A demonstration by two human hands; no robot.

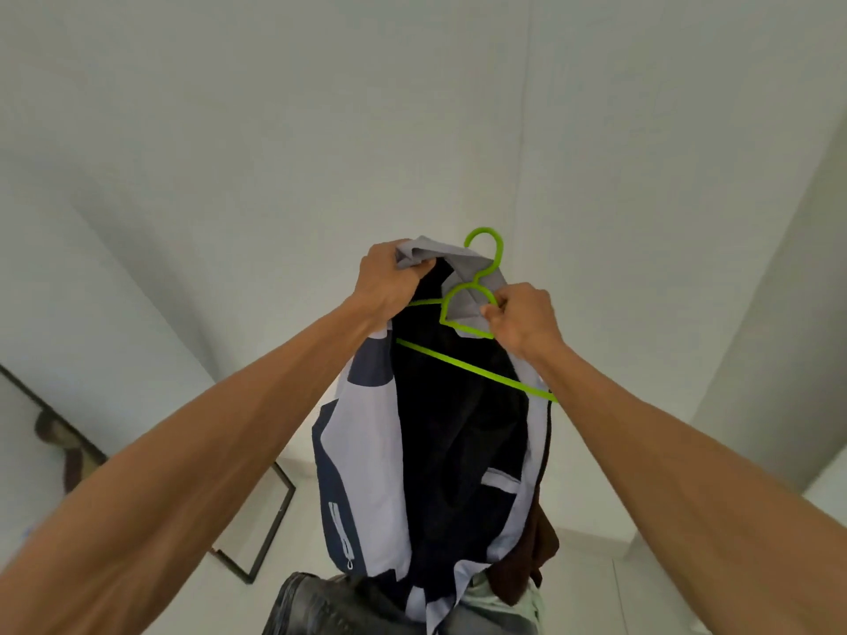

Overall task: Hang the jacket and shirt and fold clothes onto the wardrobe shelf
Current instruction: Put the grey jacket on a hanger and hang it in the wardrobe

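- Bkgd: plain pale walls fill most of my view; a dark thin-framed panel (pixel 270 520) leans low at left against the wall, w/ a blurry brown shape (pixel 59 442) beyond it, can't tell what.
- Below the jacket: a heap of clothes (pixel 343 607) at the bottom edge, grey denim-like fabric plus a brown garment (pixel 541 556) hanging just right of the jacket hem. Nothing between me and the jacket but my own forearms.
- Jacket (pixel 380 474) is held up mid-frame, long axis roughly vertical, collar up, hem down, front open toward me showing black lining; shell is light grey w/ navy panels, smooth synthetic look, zip pocket on the left panel.
- Green hanger (pixel 463 364): thin plastic, hook up; its straight bar slants down to the right across the lining.
- My left hand (pixel 389 286) is closed, bunching the grey collar.
- My right hand (pixel 522 318) is pinched round the hanger's shoulder loop and the fabric there.
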